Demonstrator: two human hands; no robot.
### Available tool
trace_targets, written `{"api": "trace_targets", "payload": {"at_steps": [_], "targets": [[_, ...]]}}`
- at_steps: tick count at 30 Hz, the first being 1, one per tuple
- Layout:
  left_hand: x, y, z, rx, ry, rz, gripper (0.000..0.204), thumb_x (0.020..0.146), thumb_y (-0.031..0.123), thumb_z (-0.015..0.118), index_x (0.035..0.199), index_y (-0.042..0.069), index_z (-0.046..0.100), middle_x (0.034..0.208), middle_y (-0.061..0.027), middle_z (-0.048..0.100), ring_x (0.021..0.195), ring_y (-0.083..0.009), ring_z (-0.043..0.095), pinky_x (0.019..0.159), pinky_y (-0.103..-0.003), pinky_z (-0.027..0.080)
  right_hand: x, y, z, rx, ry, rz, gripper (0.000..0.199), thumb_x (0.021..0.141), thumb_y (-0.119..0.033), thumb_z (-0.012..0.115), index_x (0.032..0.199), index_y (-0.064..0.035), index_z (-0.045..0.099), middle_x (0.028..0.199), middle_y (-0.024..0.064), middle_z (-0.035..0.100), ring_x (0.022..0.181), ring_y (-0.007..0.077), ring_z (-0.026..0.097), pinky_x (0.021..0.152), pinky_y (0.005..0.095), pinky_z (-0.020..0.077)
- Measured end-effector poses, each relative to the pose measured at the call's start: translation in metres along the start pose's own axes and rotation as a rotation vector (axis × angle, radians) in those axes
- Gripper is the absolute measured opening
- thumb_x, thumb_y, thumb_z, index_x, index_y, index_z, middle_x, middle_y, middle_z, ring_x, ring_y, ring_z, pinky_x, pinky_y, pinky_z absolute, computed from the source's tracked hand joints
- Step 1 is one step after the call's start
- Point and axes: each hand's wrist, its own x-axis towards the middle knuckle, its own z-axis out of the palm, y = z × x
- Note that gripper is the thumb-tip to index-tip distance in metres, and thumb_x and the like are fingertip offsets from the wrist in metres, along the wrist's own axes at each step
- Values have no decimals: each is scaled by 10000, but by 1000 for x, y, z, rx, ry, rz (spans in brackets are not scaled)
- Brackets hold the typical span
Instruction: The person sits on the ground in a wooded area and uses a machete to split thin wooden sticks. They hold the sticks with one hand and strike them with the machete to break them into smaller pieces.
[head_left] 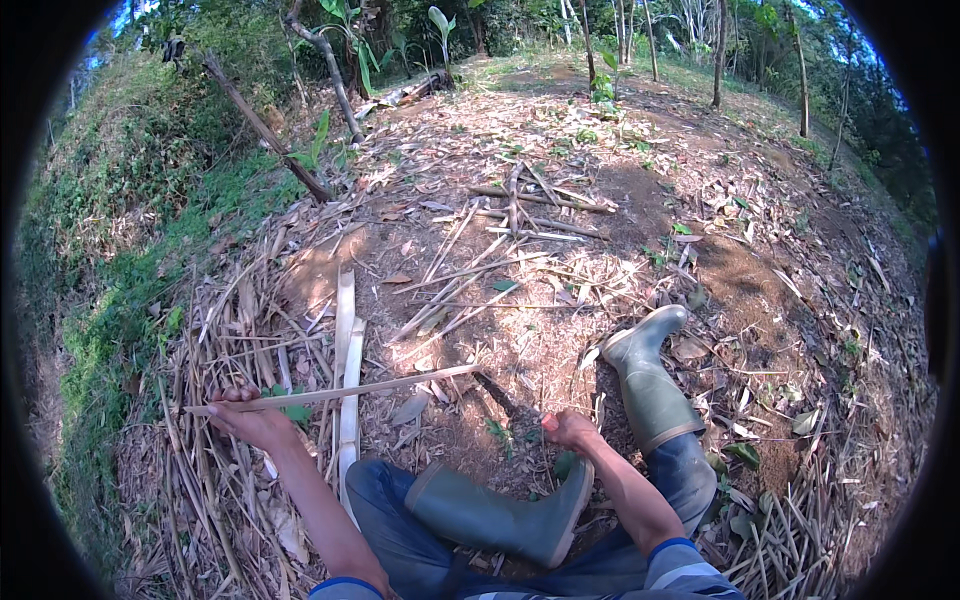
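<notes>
My left hand (252,420) is closed round one end of a long, thin bamboo strip (390,384). The strip runs to the right, almost level, across the front of my body. Low in front of me, between my boots, my right hand (572,430) grips a dark-bladed knife (508,396). Its blade slants up and left, with the tip close to the far end of the strip; whether they touch I cannot tell. Under the strip, pale split bamboo lengths (349,390) lie lengthwise on the ground beside my left knee.
Green rubber boots (652,375) cover my feet, one leg folded inward. Cut sticks (540,205) lie crossed ahead among dry leaves. A heap of thin strips (200,480) is at my left, another bundle (790,545) at lower right. Green undergrowth (130,300) borders the left side.
</notes>
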Motion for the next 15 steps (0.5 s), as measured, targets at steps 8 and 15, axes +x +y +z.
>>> {"api": "trace_targets", "payload": {"at_steps": [8, 15], "targets": [[-43, -116, -94, -55, 447, -653, 199, 950, 155, 354, 761, 125, 408, 573, 37, 341, 457, -92, 326, 416, -226, 333, -69, -66, -15, 1613, -239, -185, 468, 803, -60, 518, 1260, -18, 430, 1091, 156, 622, 895, 261, 642, 703, 370, 549], [-208, -169, -125, -46, 535, -1104, 205, 939, 202, 349, 764, 133, 431, 585, 18, 400, 487, -124, 393, 497, -296, 437, -104, -104, -22, 2038, 377, -608, 414, 746, -46, 594, 1137, -83, 464, 1076, 117, 597, 1124, 291, 542, 1019, 446, 398]]}}
